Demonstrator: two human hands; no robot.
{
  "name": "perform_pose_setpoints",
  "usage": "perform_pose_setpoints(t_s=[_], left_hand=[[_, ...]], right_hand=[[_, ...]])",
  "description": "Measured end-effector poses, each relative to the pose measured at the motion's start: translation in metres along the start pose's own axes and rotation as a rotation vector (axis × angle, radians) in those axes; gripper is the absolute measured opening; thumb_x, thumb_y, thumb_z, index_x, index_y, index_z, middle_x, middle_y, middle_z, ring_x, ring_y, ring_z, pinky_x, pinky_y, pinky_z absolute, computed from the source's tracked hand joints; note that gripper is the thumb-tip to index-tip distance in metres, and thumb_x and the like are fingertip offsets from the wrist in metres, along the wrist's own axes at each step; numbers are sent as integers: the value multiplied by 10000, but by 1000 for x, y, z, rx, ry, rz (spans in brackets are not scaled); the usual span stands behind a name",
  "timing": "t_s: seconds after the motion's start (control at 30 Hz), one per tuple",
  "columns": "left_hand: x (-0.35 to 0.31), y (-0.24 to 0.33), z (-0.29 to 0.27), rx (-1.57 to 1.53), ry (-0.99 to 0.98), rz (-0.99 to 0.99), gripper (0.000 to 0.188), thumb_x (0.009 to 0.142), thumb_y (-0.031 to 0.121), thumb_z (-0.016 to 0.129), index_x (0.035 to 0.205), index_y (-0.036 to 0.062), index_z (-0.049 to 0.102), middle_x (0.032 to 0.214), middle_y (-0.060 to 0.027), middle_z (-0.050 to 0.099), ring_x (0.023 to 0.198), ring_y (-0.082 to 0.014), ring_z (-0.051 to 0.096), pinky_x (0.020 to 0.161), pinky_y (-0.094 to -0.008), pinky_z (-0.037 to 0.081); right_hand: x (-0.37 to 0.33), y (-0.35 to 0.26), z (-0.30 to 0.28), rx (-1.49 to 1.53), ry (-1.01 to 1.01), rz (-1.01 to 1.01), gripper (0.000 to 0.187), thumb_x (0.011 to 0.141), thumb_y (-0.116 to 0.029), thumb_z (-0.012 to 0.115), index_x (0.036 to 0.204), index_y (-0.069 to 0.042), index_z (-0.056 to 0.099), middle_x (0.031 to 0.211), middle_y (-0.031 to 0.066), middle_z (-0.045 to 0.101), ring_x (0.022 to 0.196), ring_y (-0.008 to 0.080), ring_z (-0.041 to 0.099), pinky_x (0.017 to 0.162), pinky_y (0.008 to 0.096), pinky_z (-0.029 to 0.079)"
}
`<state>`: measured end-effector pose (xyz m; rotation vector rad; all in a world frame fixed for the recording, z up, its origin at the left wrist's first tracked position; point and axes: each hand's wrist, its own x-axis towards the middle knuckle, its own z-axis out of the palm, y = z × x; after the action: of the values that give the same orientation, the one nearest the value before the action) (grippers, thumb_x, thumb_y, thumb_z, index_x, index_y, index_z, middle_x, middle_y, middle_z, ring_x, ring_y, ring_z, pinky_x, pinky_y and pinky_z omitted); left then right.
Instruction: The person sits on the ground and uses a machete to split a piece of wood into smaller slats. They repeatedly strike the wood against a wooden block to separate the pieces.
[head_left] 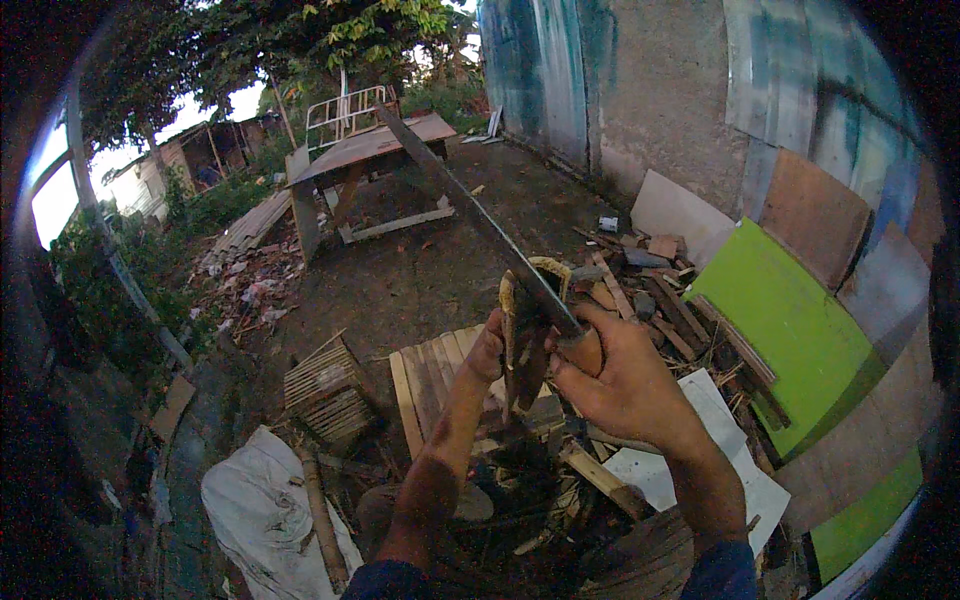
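Note:
A machete [490,232] with a long dark blade slants up and away to the left. My right hand [635,385] is closed around its wooden handle. Just left of it, my left hand [485,352] grips a dark brown piece with a pale yellow rim, which looks like a sheath [522,365]. The blade passes across the top of this piece, outside it as far as I can see. Below my hands is a low slatted wooden bench or platform [425,375].
A slatted wooden crate [330,390] and a white sack [265,500] lie at left. Scrap wood [670,300] and a lime green board [780,320] are at right, by a wall [660,90]. Farther off stands a wooden table [375,155].

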<state>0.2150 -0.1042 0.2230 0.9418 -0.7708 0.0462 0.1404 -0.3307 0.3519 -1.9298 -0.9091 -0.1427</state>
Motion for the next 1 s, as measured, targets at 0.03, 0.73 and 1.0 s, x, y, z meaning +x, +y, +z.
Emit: perform_pose_setpoints(t_s=[0.03,0.73,1.0], left_hand=[[-1,1,-1,12,0,-16,1050,740,675,756,1517,82,374,1301,-112,615,1113,-228,646,950,-391,555],[56,205,39,1432,659,843,408,1062,271,420,1119,-51,663,1067,-200,687,939,-310,668,858,-393,515],[200,300,167,2274,160,745,636,1043,500,249,1478,62,405,1524,-251,362,1415,-421,362,1164,-567,249]], right_hand=[[1,3,3,3,21,-31,327,871,-160,668,1109,52,594,882,207,686,842,346,678,771,445,524],[44,6,-10,-86,-99,-83,182,834,-74,654,992,-3,598,717,6,572,667,112,547,605,319,471],[55,4,-31,-60,-174,16,140,840,-80,661,946,-8,605,737,-2,578,666,111,548,577,312,467]])
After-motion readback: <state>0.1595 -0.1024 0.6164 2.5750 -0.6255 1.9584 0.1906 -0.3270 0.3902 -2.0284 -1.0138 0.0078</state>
